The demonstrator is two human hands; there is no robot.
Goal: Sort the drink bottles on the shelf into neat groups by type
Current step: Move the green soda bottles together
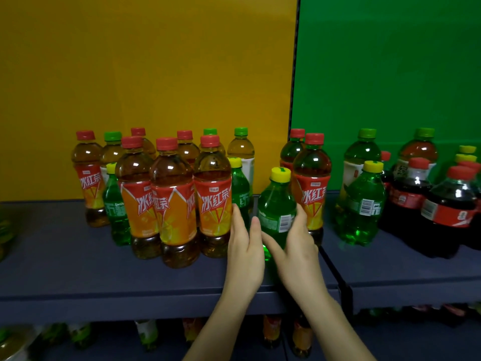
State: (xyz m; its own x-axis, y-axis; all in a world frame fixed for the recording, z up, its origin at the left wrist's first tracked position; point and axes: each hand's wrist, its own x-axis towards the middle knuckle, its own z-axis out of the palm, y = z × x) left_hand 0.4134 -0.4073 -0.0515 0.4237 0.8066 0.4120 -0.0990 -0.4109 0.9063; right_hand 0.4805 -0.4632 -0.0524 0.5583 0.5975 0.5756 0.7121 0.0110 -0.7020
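Shelf: drink types stand mixed.
Right hand: fingers wrap green bottle, to regroup.
Left hand: fingers straight, perhaps steadying it.

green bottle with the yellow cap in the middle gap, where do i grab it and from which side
Grip the green bottle round its labelled middle, coming from the front. It is upright with tea bottles close on both sides, so only the shelf-edge side is free. The right hand wraps it there.
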